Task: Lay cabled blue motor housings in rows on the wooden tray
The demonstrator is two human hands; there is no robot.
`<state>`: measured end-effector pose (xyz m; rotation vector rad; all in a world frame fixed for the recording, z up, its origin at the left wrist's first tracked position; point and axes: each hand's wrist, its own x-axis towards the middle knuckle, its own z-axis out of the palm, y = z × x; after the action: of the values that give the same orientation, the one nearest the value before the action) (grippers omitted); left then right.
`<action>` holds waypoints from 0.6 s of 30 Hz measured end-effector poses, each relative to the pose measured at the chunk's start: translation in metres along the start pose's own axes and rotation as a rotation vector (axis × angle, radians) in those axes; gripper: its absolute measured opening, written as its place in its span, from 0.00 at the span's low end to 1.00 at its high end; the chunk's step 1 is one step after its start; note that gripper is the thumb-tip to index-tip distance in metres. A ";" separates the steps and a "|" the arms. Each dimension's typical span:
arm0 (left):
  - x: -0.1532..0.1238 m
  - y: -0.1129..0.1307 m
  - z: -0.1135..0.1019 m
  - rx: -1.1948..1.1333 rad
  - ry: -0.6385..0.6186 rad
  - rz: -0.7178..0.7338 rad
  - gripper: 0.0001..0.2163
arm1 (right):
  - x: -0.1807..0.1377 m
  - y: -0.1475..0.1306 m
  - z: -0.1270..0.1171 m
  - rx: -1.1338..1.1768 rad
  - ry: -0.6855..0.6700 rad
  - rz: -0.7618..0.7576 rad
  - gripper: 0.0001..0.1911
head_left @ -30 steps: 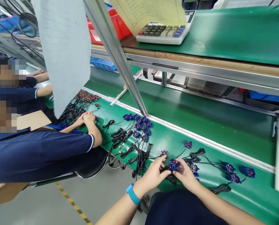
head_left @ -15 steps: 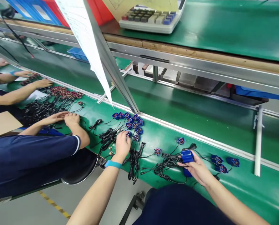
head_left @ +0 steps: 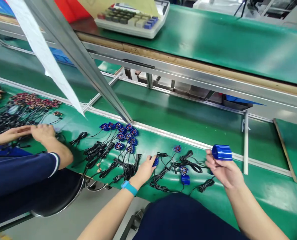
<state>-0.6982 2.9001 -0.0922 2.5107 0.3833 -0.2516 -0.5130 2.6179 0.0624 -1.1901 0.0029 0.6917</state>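
My left hand [head_left: 144, 170], with a blue band at the wrist, is closed on a small blue round cabled part [head_left: 155, 162] low over the bench; its fingers cover some of it. Raised at the right, my right hand [head_left: 224, 173] grips a blue cylindrical housing [head_left: 222, 152] between thumb and fingers, its hollow end facing left. Between the hands lie black cables [head_left: 160, 186], a blue part with a wired face [head_left: 183, 170] and another blue housing [head_left: 185, 180] on its side. A further wired blue part [head_left: 177, 148] sits behind them.
Left of my hands is a cluster of wired blue parts [head_left: 128, 136] with bundled cables [head_left: 97, 150]. A co-worker's hands [head_left: 42, 135] work beside a heap of red parts [head_left: 35, 101]. A metal post [head_left: 108, 86] and a shelf with a calculator [head_left: 128, 26] stand ahead.
The view has swung right. My left hand has left the blue cluster and moved right with a blue part. My right hand has lifted and moved right, still holding the blue housing.
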 end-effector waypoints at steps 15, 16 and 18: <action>-0.018 0.116 -0.137 -1.047 0.839 0.068 0.23 | -0.057 -0.048 -0.029 -0.030 0.024 -0.193 0.22; -0.021 0.127 -0.148 -1.062 0.878 0.099 0.23 | -0.064 -0.054 -0.033 -0.030 0.022 -0.216 0.21; -0.029 0.148 -0.166 -1.089 0.928 0.166 0.22 | -0.072 -0.064 -0.040 -0.039 0.019 -0.269 0.23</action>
<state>-0.6619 2.8719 0.1277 1.4036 0.4735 0.9672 -0.5252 2.5358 0.1258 -1.2076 -0.1534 0.4455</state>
